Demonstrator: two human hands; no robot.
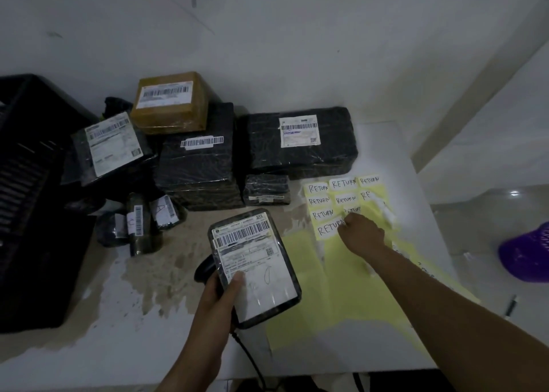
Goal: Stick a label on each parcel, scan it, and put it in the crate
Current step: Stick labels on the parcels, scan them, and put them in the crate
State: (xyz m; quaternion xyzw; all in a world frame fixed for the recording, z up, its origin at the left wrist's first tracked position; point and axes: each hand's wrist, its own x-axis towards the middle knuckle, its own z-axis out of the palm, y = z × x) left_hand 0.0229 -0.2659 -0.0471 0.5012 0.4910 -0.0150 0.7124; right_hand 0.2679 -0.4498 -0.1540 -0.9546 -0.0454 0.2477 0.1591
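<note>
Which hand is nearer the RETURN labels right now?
Right. The right hand is over the labels, fingers at one label's edge; the left hand is off to their left, holding a parcel.

Left hand point(221, 295) grips a parcel point(255, 267); right hand point(361, 234) pinches a RETURN label point(328, 229).

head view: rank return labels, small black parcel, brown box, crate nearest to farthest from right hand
1. return labels, at the right hand's fingertips
2. small black parcel, up-left
3. brown box, back left
4. crate, far left
</note>
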